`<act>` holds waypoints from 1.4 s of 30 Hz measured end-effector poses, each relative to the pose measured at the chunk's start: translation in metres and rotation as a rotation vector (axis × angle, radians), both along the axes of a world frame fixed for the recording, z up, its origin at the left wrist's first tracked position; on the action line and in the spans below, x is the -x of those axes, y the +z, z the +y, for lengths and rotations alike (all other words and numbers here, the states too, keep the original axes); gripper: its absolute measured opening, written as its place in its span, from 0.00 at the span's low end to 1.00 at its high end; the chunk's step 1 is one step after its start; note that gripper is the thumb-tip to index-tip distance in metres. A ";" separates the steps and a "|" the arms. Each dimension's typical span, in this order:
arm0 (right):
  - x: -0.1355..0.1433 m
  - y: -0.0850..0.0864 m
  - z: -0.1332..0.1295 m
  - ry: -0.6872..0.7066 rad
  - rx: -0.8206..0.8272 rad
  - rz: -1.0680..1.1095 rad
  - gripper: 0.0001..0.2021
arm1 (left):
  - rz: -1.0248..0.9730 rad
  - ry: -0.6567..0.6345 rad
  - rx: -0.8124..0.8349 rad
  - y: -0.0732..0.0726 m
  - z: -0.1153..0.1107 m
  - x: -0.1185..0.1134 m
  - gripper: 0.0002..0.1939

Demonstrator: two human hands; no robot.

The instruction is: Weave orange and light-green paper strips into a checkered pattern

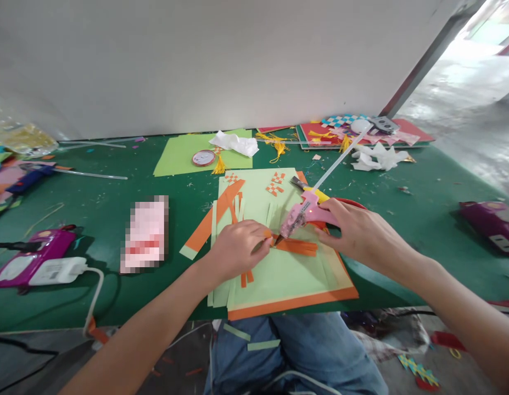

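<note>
My right hand (347,225) is closed around a pink hot glue gun (299,214), a long clear glue stick (339,160) jutting from its back end. The dark nozzle points down at the fingers of my left hand (241,248). Those fingers pinch a small orange paper piece (268,236), partly hidden. Beneath both hands lies a stack of pale green and orange paper sheets (291,280). On it rest a bundle of orange strips (301,247), more strips at the left, and small orange-and-white woven paper pieces (274,189). Scissors with yellow and red handles (315,193) lie behind the glue gun.
A purple power strip (48,249) with a white charger (59,271) is at left; another purple one (491,225) sits at right. Toward the wall are a light green sheet (175,155), a round tin (203,158), crumpled tissue (380,158) and yellow tassels (279,147).
</note>
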State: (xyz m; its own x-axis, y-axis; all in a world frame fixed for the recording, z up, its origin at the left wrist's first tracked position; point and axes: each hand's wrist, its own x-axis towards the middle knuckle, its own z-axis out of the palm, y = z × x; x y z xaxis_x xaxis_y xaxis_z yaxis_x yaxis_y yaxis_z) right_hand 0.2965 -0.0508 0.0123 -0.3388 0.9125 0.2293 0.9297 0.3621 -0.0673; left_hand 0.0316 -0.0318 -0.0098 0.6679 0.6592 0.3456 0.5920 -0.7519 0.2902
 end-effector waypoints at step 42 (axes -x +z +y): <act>0.001 0.012 -0.007 -0.025 0.098 -0.081 0.16 | 0.053 -0.030 0.064 0.007 -0.002 0.001 0.08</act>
